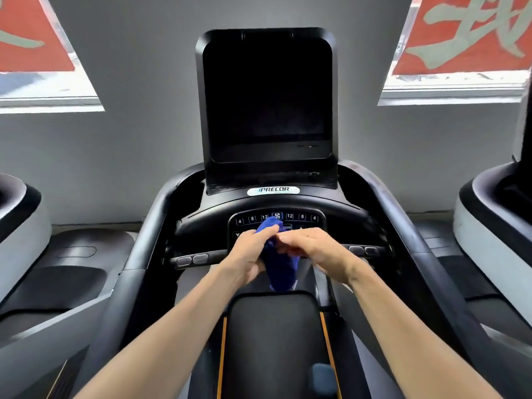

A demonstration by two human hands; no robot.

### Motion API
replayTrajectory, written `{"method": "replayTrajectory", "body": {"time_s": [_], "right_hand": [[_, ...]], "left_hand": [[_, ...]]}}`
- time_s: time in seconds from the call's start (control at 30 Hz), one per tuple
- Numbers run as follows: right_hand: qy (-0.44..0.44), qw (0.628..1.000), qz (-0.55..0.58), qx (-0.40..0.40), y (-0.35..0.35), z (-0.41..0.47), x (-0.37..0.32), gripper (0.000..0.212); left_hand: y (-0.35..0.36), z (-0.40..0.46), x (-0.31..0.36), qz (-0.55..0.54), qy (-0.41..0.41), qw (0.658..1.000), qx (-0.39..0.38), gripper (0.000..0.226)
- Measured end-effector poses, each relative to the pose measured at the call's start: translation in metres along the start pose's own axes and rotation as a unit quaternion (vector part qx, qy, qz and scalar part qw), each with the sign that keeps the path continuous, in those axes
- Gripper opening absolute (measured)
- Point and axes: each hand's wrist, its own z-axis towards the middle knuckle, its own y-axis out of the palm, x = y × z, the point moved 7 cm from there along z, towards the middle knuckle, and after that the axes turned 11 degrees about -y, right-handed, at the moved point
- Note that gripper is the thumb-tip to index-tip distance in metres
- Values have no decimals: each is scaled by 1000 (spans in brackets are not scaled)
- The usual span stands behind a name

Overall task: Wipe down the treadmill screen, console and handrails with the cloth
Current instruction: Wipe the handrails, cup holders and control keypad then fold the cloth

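A blue cloth (277, 264) hangs bunched between both hands in front of the console keypad (290, 218). My left hand (250, 254) pinches its upper end, and my right hand (313, 249) grips its middle from the right. The dark, switched-off screen (267, 96) stands upright above the console (273, 201). Black handrails run down the left (138, 254) and the right (417, 254). The cloth's lower end dangles above the belt (273, 341).
A cross bar with grey sensor pads (193, 259) spans below the keypad. Neighbouring machines stand at the far left (20, 220) and far right (495, 214). A grey wall with two windows and red banners is behind.
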Motion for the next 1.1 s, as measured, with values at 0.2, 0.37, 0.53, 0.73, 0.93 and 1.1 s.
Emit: {"method": "replayTrajectory", "body": {"time_s": [0.2, 0.37, 0.53, 0.73, 0.93, 1.1], "right_hand": [[264, 940, 160, 145, -31, -41, 97, 74], [178, 889, 387, 165, -30, -57, 110, 37], [127, 908, 273, 290, -65, -74, 127, 15], [104, 934, 180, 291, -78, -77, 123, 18], [108, 944, 146, 274, -91, -53, 105, 14], [161, 944, 121, 261, -96, -60, 123, 12]], "left_hand": [[14, 6, -27, -103, -32, 993, -43, 28], [20, 25, -50, -13, -6, 1000, -24, 21], [22, 39, -81, 150, 19, 986, -69, 31], [28, 48, -82, 213, 66, 973, -53, 19], [28, 50, -52, 239, 112, 964, -12, 13], [31, 60, -61, 274, 98, 957, -1, 13]]}}
